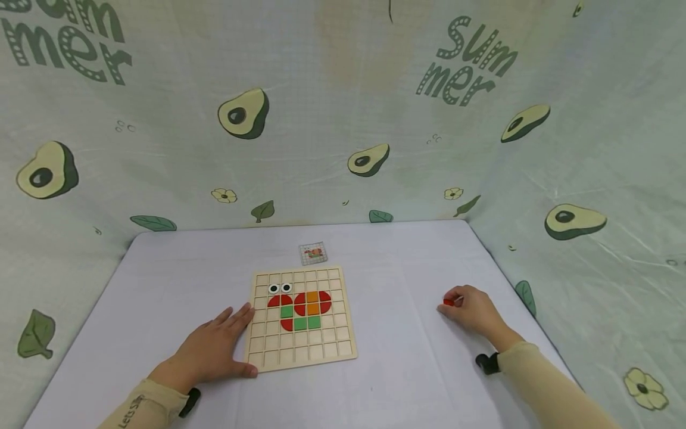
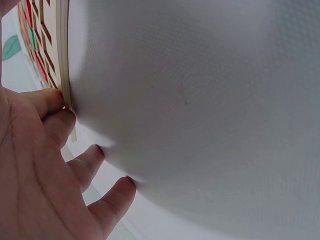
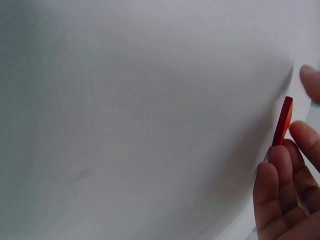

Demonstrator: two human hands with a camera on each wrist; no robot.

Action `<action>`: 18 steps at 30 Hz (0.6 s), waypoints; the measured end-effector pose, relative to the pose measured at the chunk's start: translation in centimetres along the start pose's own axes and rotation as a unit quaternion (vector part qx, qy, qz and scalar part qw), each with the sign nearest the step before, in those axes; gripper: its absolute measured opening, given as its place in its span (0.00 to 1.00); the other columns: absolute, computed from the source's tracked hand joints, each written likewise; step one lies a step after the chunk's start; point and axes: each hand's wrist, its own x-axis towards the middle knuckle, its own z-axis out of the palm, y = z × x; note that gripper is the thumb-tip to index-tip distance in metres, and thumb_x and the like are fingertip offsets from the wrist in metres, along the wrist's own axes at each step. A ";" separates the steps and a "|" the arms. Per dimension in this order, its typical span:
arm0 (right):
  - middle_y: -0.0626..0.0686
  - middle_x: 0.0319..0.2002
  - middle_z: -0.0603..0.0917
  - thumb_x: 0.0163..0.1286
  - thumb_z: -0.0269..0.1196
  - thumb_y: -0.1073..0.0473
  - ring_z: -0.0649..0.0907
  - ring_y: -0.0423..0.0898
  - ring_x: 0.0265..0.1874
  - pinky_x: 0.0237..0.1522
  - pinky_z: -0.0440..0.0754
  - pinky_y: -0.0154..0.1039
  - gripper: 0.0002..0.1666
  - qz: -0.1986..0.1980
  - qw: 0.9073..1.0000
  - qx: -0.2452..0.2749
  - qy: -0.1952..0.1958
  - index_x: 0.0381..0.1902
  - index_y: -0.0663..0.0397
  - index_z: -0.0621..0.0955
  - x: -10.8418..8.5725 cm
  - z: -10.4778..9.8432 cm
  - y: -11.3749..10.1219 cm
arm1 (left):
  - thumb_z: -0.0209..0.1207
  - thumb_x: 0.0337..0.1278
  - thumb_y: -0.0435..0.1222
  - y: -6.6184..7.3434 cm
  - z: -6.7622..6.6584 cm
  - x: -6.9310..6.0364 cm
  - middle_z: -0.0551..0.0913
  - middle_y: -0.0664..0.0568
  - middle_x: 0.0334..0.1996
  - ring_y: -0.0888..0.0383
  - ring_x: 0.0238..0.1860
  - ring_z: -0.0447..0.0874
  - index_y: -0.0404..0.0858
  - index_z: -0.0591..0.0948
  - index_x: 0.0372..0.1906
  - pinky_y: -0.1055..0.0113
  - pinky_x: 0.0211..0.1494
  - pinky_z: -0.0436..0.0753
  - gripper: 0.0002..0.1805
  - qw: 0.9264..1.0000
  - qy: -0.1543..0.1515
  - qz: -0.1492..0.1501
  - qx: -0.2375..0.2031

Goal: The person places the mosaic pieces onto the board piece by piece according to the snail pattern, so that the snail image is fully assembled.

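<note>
A wooden grid board (image 1: 332,342) lies on the table, with red quarter-round tiles (image 1: 287,324), green square tiles (image 1: 300,323), orange square tiles (image 1: 312,308) and two round eye tiles (image 1: 274,289) set in its cells. Along the board's left edge rests my left hand (image 1: 214,348), fingers spread, thumb near the lower corner. In the left wrist view, fingertips touch the board's side (image 2: 63,55) and others the cloth. Off to the right, my right hand (image 1: 477,311) holds a small red tile (image 3: 283,121) in its curled fingers, low over the table; its full outline is partly hidden.
Behind the board lies a small picture card (image 1: 313,253) with a similar coloured figure on a grid. White cloth (image 1: 396,333) covers the table, and a curtain printed with avocados (image 1: 364,161) hangs at the back and sides.
</note>
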 end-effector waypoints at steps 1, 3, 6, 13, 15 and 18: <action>0.49 0.33 0.81 0.59 0.74 0.53 0.79 0.48 0.32 0.36 0.79 0.43 0.15 -0.001 1.000 -0.002 0.005 0.38 0.55 0.85 0.0 0.1 -0.1 | 0.66 0.28 0.76 0.0 0.0 0.0 0.62 0.45 0.75 0.32 0.71 0.58 0.35 0.66 0.74 0.34 0.64 0.67 0.68 1.000 0.000 0.001 0.000; 0.49 0.32 0.80 0.59 0.74 0.54 0.78 0.47 0.32 0.35 0.79 0.43 0.14 -0.004 1.000 -0.005 0.011 0.38 0.56 0.85 0.1 0.2 -0.3 | 0.66 0.27 0.76 0.0 -0.1 0.0 0.62 0.44 0.75 0.32 0.71 0.58 0.35 0.66 0.74 0.33 0.63 0.67 0.68 1.000 -0.001 0.003 0.000; 0.51 0.33 0.80 0.60 0.73 0.59 0.78 0.48 0.33 0.36 0.80 0.44 0.13 -0.014 1.000 -0.004 0.012 0.41 0.57 0.85 0.1 0.4 -0.4 | 0.66 0.27 0.76 0.1 -0.2 0.0 0.62 0.44 0.75 0.32 0.71 0.59 0.35 0.66 0.74 0.33 0.63 0.67 0.69 1.000 -0.003 0.003 0.001; 0.52 0.37 0.81 0.60 0.72 0.62 0.80 0.48 0.37 0.40 0.81 0.46 0.16 -0.015 1.000 0.004 -0.002 0.46 0.60 0.84 0.2 0.3 -0.7 | 0.65 0.28 0.76 0.0 -0.1 0.1 0.61 0.44 0.75 0.32 0.71 0.58 0.35 0.65 0.74 0.33 0.64 0.67 0.69 1.000 -0.004 0.004 0.001; 0.51 0.36 0.81 0.60 0.72 0.61 0.80 0.48 0.36 0.39 0.81 0.45 0.17 -0.012 1.000 0.000 -0.006 0.46 0.60 0.84 0.3 0.2 -0.6 | 0.65 0.28 0.76 0.0 -0.2 0.0 0.61 0.43 0.75 0.32 0.71 0.58 0.35 0.65 0.74 0.33 0.64 0.67 0.69 1.000 -0.003 0.005 -0.001; 0.51 0.35 0.81 0.60 0.72 0.61 0.80 0.47 0.35 0.38 0.81 0.44 0.15 -0.016 1.000 -0.001 -0.011 0.44 0.59 0.85 0.5 0.1 -0.6 | 0.66 0.28 0.76 0.0 -0.2 0.0 0.61 0.44 0.75 0.32 0.71 0.58 0.35 0.65 0.74 0.33 0.64 0.67 0.68 1.000 -0.003 0.004 -0.001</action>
